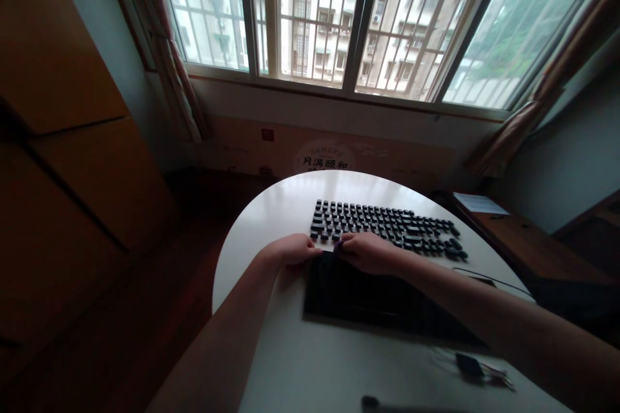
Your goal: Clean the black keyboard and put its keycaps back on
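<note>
My left hand (290, 250) and my right hand (365, 251) meet at the far left corner of a black keyboard base (378, 300) lying on a round white table (285, 348). Both hands have their fingers curled. The right hand pinches a small purplish object (338, 247) that I cannot make out. The left hand's fingertips press at the base's corner. Behind the hands, several black keycaps (387, 222) stand in rows on the table, laid out like a keyboard.
A small dark object with wires (477, 368) lies near the table's front right, and a thin cable (489, 277) runs off to the right. A wooden side table with a paper (479, 203) stands right. A barred window (339, 19) and cardboard (324, 155) are behind.
</note>
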Tool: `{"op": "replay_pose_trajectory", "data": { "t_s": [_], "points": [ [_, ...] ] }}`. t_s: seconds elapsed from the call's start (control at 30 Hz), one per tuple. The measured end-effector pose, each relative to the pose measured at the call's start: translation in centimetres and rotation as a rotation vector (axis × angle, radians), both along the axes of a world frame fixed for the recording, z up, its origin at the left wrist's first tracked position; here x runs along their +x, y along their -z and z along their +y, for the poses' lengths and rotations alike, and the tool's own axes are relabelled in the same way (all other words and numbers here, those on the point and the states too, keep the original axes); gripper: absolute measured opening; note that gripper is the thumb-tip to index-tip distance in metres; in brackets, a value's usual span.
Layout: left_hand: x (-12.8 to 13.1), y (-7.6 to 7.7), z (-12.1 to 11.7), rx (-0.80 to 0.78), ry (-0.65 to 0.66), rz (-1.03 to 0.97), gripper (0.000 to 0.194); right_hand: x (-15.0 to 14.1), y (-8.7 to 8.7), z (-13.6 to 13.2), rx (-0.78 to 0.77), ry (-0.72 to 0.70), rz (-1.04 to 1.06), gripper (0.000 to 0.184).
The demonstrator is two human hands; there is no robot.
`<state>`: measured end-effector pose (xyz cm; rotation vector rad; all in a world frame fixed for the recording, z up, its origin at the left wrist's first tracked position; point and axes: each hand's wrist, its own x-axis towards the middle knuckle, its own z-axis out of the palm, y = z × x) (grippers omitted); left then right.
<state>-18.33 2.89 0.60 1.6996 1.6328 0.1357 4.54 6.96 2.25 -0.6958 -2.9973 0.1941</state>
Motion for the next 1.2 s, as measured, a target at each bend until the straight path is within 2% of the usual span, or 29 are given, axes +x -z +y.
{"op": "replay_pose_trajectory", "data": {
  "t_s": [0.07,0.13,0.27,0.4,0.57,0.7,0.83,0.97,1.07,1.2],
  "points": [
    [0.0,0.0,0.1,-0.004,0.0,-0.005,0.044,0.1,1.1,0.0,-0.083,0.086,0.08,0.021],
    [0.0,-0.1,0.0,-0.004,0.006,-0.004,0.044,0.4,1.3,-0.1,-0.054,0.132,0.109,0.022],
    [0.0,-0.6,-0.2,-0.011,0.016,0.006,0.043,1.9,-0.4,0.1,0.083,0.168,0.108,0.031],
    [0.0,-1.1,-0.5,-0.036,0.02,0.026,0.042,3.4,-1.8,0.3,0.061,0.091,0.05,0.026],
    [-0.3,-1.3,-0.7,-0.019,0.035,0.054,0.04,3.1,-1.7,-0.2,0.12,0.026,-0.067,0.025],
    [0.2,-1.3,-0.6,0.099,0.067,0.106,0.037,2.1,-2.0,-0.8,0.2,-0.051,-0.15,0.017],
    [1.1,-0.9,-0.2,0.225,0.087,0.163,0.034,1.4,-2.4,-1.3,0.293,-0.131,-0.211,0.019],
    [1.2,-0.5,-0.1,0.252,0.088,0.188,0.036,1.4,-2.4,-1.8,0.275,-0.238,-0.215,0.018],
    [1.0,-0.5,-0.1,0.253,0.092,0.19,0.037,1.7,-2.2,-1.7,0.235,-0.19,-0.18,0.016],
    [1.1,-0.6,-0.2,0.249,0.091,0.196,0.037,2.7,-1.5,-0.7,0.209,0.0,-0.109,0.017]
  ]
}}
